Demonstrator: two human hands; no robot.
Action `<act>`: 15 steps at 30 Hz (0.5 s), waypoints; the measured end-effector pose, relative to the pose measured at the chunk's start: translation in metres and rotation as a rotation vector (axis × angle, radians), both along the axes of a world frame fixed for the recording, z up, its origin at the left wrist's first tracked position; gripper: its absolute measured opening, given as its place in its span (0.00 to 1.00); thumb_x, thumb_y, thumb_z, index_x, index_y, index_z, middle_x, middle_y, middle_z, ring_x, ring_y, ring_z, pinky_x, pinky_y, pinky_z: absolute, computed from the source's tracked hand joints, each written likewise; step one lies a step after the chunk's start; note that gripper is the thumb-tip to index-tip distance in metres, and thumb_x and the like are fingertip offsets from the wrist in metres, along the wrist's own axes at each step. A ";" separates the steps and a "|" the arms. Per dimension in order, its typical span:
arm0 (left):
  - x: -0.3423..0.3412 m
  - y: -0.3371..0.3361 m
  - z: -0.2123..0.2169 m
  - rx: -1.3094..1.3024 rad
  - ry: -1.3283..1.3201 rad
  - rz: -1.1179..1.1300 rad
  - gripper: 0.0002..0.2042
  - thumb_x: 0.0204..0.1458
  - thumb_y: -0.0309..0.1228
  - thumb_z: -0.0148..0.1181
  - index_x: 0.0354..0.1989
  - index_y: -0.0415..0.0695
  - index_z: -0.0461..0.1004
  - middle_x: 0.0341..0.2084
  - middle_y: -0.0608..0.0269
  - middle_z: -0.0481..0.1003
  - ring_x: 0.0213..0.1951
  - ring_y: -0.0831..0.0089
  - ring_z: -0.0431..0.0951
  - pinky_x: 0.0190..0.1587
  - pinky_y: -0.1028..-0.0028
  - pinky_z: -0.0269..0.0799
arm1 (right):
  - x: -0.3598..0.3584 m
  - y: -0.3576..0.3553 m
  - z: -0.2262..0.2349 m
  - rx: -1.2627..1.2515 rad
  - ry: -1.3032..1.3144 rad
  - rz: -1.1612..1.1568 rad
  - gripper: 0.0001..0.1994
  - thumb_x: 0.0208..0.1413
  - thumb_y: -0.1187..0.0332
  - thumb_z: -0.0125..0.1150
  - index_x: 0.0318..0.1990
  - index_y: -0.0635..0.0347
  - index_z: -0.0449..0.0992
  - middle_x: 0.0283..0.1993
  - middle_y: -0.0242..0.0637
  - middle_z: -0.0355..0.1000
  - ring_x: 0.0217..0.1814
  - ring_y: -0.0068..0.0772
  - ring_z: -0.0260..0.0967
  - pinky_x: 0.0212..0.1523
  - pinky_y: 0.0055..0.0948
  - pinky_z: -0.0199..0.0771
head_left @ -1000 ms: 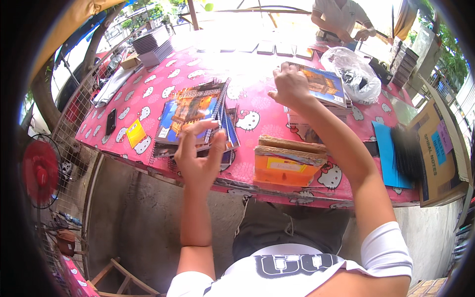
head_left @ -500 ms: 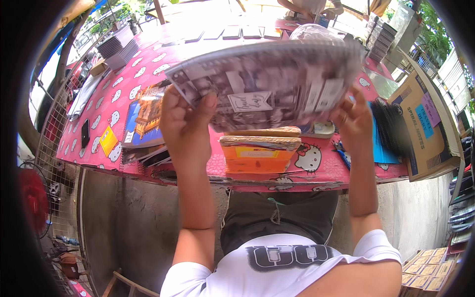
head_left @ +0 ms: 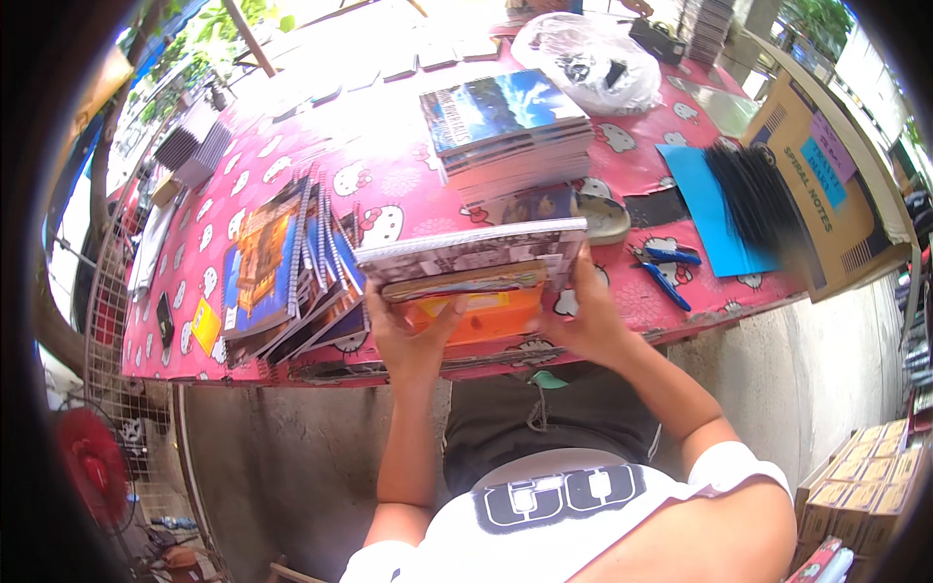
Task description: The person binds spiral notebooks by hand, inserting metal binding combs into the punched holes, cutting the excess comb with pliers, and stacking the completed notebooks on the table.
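A spiral notebook (head_left: 462, 251) with a grey photo-collage cover stands nearly on edge close to the table's front, its coil along the top. My left hand (head_left: 413, 342) grips its left side, thumb stretched across the front. On the opposite side, my right hand (head_left: 591, 316) closes round the edge, its fingers partly hidden. Just in front of the notebook, between my hands, is an orange box-like block (head_left: 486, 316) with a yellow label and worn cardboard-coloured top edges. Whether the notebook's lower edge touches the table is hidden.
Behind stands a stack of blue-covered notebooks (head_left: 510, 121); a fanned pile of spiral notebooks (head_left: 277, 267) lies left. To the right are blue-handled pliers (head_left: 666, 270), black spiral coils (head_left: 753, 204) on a blue sheet (head_left: 695, 199), and a cardboard carton (head_left: 821, 185). A plastic bag (head_left: 593, 63) sits farther back.
Both hands have brought the notebook down from a raised, tilted position to a steeper one behind the orange block. The view has shifted, and the blue-covered stack now shows.
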State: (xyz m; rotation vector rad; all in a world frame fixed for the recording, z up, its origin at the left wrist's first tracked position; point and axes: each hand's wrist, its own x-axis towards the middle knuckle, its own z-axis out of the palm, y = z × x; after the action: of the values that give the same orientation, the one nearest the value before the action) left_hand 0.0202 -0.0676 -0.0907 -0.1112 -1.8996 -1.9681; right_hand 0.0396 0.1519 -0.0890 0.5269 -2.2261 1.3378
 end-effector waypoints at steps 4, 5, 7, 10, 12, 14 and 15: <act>-0.012 -0.031 0.012 0.036 -0.077 -0.192 0.48 0.38 0.24 0.72 0.65 0.33 0.45 0.58 0.52 0.60 0.61 0.65 0.60 0.62 0.68 0.53 | 0.007 0.031 0.013 0.138 -0.011 0.162 0.52 0.42 0.58 0.73 0.67 0.73 0.44 0.62 0.60 0.59 0.63 0.47 0.62 0.56 0.33 0.66; -0.014 -0.030 0.009 -0.031 0.089 -0.101 0.48 0.39 0.25 0.71 0.66 0.34 0.44 0.61 0.51 0.56 0.64 0.64 0.54 0.64 0.66 0.49 | -0.004 0.053 0.016 0.161 0.028 0.037 0.46 0.43 0.58 0.72 0.65 0.70 0.51 0.57 0.58 0.64 0.59 0.46 0.65 0.54 0.34 0.67; -0.009 -0.024 0.034 -0.229 0.299 0.076 0.47 0.42 0.28 0.69 0.67 0.37 0.41 0.66 0.49 0.48 0.68 0.61 0.47 0.66 0.62 0.42 | -0.051 0.115 0.032 0.286 0.232 -0.316 0.26 0.44 0.63 0.70 0.51 0.63 0.73 0.43 0.52 0.75 0.47 0.45 0.74 0.49 0.37 0.71; 0.000 0.016 0.067 -0.461 0.432 0.166 0.45 0.46 0.31 0.66 0.68 0.39 0.41 0.68 0.49 0.42 0.69 0.58 0.42 0.66 0.56 0.36 | -0.105 0.273 0.031 0.731 0.055 -0.957 0.13 0.45 0.66 0.67 0.38 0.61 0.77 0.38 0.47 0.74 0.44 0.48 0.71 0.45 0.41 0.71; 0.004 0.035 0.081 -0.556 0.540 0.194 0.41 0.49 0.33 0.64 0.68 0.42 0.44 0.68 0.49 0.42 0.69 0.57 0.44 0.66 0.53 0.35 | -0.120 0.295 0.027 0.818 -0.242 -1.146 0.14 0.48 0.61 0.65 0.38 0.60 0.78 0.43 0.44 0.72 0.52 0.46 0.68 0.48 0.40 0.73; 0.003 0.052 0.085 -0.844 0.550 0.234 0.37 0.52 0.36 0.61 0.68 0.45 0.47 0.68 0.51 0.43 0.69 0.55 0.43 0.66 0.51 0.33 | -0.126 0.312 0.012 0.921 -0.397 -1.143 0.12 0.51 0.62 0.62 0.39 0.60 0.78 0.44 0.45 0.73 0.53 0.47 0.68 0.48 0.41 0.73; 0.004 0.059 0.088 -0.990 0.545 0.257 0.35 0.53 0.37 0.59 0.68 0.46 0.49 0.68 0.52 0.43 0.69 0.54 0.43 0.65 0.50 0.32 | -0.129 0.316 0.010 0.975 -0.474 -1.133 0.11 0.52 0.63 0.61 0.39 0.60 0.78 0.45 0.45 0.73 0.54 0.48 0.68 0.49 0.41 0.74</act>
State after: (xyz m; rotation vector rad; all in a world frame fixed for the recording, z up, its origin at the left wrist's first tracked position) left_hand 0.0237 -0.0085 -0.0031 -0.5688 -2.1437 -0.5958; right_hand -0.0894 0.4683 -0.0790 -0.7895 -2.6870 -0.2677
